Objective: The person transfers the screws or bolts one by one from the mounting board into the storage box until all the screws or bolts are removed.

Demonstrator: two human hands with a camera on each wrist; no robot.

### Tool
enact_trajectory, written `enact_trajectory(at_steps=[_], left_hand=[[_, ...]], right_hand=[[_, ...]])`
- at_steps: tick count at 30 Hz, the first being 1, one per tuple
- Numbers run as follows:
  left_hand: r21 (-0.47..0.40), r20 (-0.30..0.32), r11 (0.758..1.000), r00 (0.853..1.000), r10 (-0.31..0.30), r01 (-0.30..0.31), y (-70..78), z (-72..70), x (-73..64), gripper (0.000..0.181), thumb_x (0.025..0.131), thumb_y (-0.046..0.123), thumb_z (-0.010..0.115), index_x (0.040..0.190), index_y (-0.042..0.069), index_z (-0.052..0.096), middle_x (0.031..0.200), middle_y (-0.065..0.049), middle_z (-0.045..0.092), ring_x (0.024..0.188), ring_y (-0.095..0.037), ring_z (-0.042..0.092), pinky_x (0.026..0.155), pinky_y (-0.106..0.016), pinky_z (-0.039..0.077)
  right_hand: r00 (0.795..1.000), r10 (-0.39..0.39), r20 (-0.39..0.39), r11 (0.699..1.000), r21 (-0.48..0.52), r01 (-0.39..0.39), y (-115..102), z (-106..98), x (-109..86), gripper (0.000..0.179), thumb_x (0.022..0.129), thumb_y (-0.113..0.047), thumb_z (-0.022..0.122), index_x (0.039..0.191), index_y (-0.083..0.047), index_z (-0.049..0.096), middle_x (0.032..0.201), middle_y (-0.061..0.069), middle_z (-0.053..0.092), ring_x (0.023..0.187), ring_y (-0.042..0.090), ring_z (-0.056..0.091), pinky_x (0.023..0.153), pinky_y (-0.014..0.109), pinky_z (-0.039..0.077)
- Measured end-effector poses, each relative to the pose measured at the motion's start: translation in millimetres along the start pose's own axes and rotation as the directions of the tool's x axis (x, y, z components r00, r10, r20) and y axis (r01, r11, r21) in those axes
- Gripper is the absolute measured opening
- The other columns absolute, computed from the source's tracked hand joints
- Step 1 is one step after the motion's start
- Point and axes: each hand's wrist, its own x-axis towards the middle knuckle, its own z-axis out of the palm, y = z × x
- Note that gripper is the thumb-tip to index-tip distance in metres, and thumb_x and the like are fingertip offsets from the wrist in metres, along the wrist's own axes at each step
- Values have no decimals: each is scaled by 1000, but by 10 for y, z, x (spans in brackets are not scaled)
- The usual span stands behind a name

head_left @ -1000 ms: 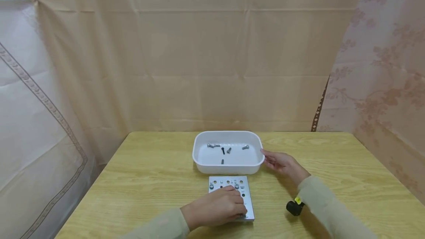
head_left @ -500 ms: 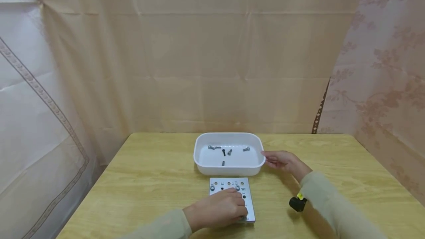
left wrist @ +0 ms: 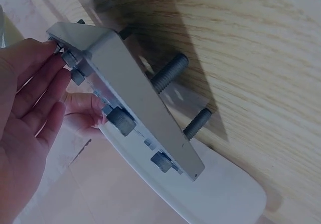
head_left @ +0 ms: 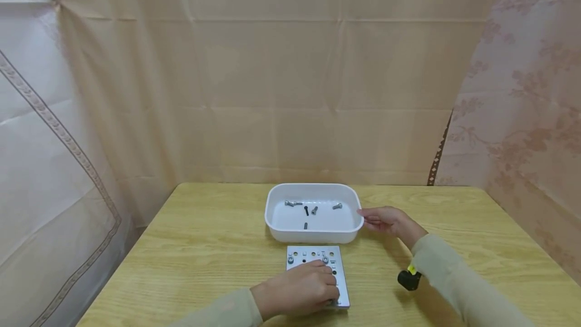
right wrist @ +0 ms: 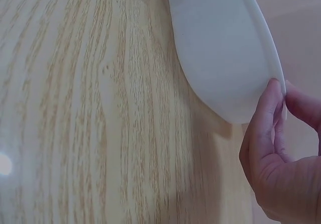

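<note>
My left hand (head_left: 301,286) is over a silver metal plate (head_left: 342,286) at the table's front. In the left wrist view, its thumb and index finger pinch a small screw (left wrist: 57,47) at one end of the plate. Several socket-head bolts stand in the plate, including a large bolt (left wrist: 122,122) whose threaded shank comes out underneath. My right hand (head_left: 390,223) pinches the right rim of a white plastic tray (head_left: 313,236), thumb on one side and fingers on the other. Loose bolts lie inside the tray, among them a black screw (head_left: 306,210) and a silver bolt (head_left: 337,206).
The wooden table (head_left: 204,251) carries the tray directly behind the plate. A beige cloth (head_left: 272,90) hangs along the back edge. A black wrist camera (head_left: 409,280) with a yellow tag sits under the right sleeve.
The head view has shifted slightly, so everything on the table appears a little lower. Both hands keep their places on the plate and the tray.
</note>
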Motion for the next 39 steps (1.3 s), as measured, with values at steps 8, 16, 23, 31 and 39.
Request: enact_trajectory(at_steps=[8, 16, 23, 31, 39], left_hand=[[-3, -6, 1000, 1000, 21, -21, -14, -11, 35, 5, 85, 24, 66, 81, 26, 65, 76, 17, 59, 79, -1, 55, 87, -17, 43], [20, 4, 1000, 1000, -8, 8, -36, -28, 44, 5, 83, 26, 67, 81, 25, 63, 79, 16, 61, 85, -2, 58, 89, -18, 44], [-5, -9, 1000, 1000, 13, -13, -25, 1, 40, 8, 81, 24, 69, 78, 24, 61, 76, 16, 59, 80, -1, 55, 83, -17, 42], [-30, 7, 1000, 1000, -5, 5, -13, -18, 45, 6, 82, 23, 68, 80, 24, 62, 77, 16, 61, 82, -1, 56, 86, -17, 44], [-28, 4, 1000, 1000, -7, 7, -39, -101, 52, 5, 80, 24, 68, 81, 23, 63, 78, 15, 62, 84, -2, 59, 90, -17, 45]], right_hand=[[1000, 6, 26, 1000, -9, -6, -3, -18, 13, 19, 93, -14, 60, 77, -14, 70, 76, -2, 74, 73, 6, 69, 77, 19, 56], [1000, -17, 24, 1000, 16, 16, -39, -11, 38, 23, 94, -12, 58, 75, -15, 70, 76, -2, 74, 73, 6, 69, 74, 18, 56], [1000, -14, 18, 1000, -6, 14, 10, -20, 46, 22, 94, -12, 58, 76, -15, 70, 77, -3, 73, 74, 5, 69, 75, 18, 56], [1000, -24, 19, 1000, -8, 25, 28, -12, 40, 20, 94, -13, 59, 77, -15, 69, 76, -4, 73, 74, 4, 68, 75, 18, 56], [999, -28, 22, 1000, 6, 28, 35, -10, 39, 20, 94, -13, 59, 77, -16, 69, 77, -3, 73, 74, 4, 68, 76, 18, 56]])
